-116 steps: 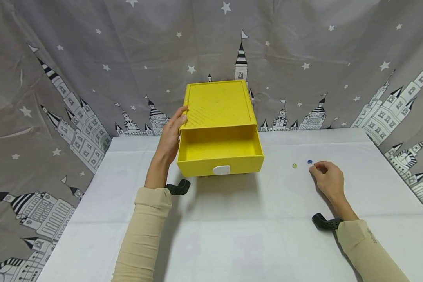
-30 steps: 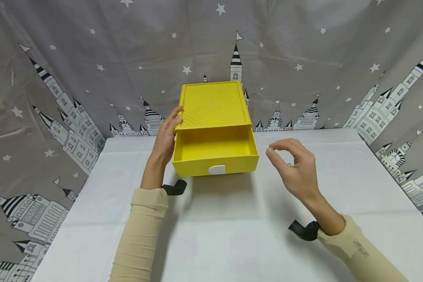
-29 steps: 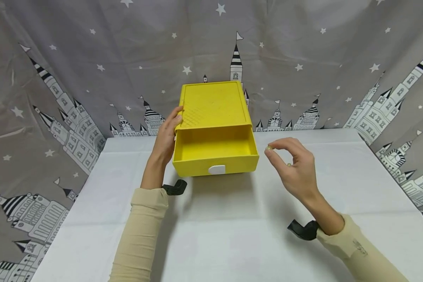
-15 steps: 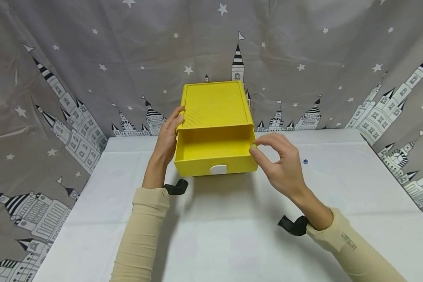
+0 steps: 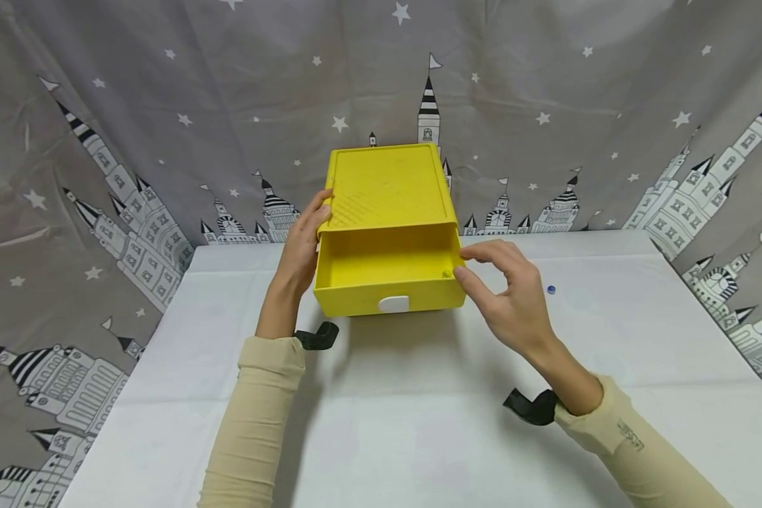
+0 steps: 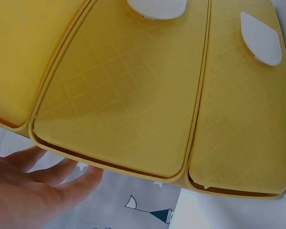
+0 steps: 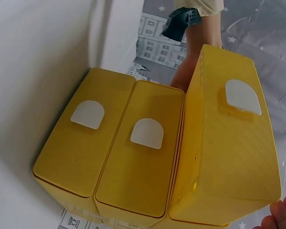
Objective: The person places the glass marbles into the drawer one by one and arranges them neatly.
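A yellow drawer cabinet (image 5: pixel 387 187) stands at the back of the table, its top drawer (image 5: pixel 362 298) pulled out. Inside that drawer, by the right front corner, lies a small yellow-green marble (image 5: pixel 447 274). My left hand (image 5: pixel 300 247) rests against the cabinet's left side, near the top edge; in the left wrist view its fingers (image 6: pixel 81 183) touch the side wall. At the drawer's right wall is my right hand (image 5: pixel 514 300), thumb and index finger apart with nothing between them. On the table to the right sits a blue marble (image 5: pixel 551 289).
Two lower drawers, a middle one (image 7: pixel 138 176) and a bottom one (image 7: pixel 81 148), are pushed in, each with a white handle. The table has a white cover (image 5: pixel 406 423). A grey curtain (image 5: pixel 248 85) printed with castles and stars hangs behind.
My right hand picked up the yellow-green marble from the table, carried it left to the drawer and let it go inside. My left hand stays on the cabinet; the blue marble stays put.
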Available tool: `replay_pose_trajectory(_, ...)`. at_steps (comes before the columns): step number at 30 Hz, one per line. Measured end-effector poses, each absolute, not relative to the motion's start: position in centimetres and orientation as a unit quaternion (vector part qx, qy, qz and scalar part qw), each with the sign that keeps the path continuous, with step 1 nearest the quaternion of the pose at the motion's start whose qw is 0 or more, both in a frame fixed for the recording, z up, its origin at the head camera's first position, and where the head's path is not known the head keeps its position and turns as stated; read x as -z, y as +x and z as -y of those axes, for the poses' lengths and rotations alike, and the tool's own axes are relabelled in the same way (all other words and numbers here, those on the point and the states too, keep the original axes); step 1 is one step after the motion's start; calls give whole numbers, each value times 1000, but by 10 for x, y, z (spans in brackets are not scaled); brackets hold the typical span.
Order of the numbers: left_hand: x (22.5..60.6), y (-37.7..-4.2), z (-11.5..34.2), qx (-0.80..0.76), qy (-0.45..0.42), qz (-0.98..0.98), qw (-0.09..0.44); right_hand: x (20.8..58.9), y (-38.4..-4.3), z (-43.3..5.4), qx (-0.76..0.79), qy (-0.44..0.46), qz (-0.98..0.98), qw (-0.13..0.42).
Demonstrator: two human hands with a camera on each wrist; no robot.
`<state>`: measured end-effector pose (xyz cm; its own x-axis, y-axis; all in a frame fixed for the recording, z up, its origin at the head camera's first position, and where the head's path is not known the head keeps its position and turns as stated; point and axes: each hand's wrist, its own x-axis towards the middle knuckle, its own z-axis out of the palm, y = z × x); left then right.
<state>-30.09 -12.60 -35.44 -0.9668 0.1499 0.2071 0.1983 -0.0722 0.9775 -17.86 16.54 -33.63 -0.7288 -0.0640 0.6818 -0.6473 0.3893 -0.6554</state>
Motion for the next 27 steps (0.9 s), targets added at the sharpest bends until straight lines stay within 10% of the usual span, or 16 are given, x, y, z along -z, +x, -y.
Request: replay_pose_trajectory(27, 355, -301, 126, 732, -123, 670, 16, 364, -179, -201, -477, 139, 819, 286)
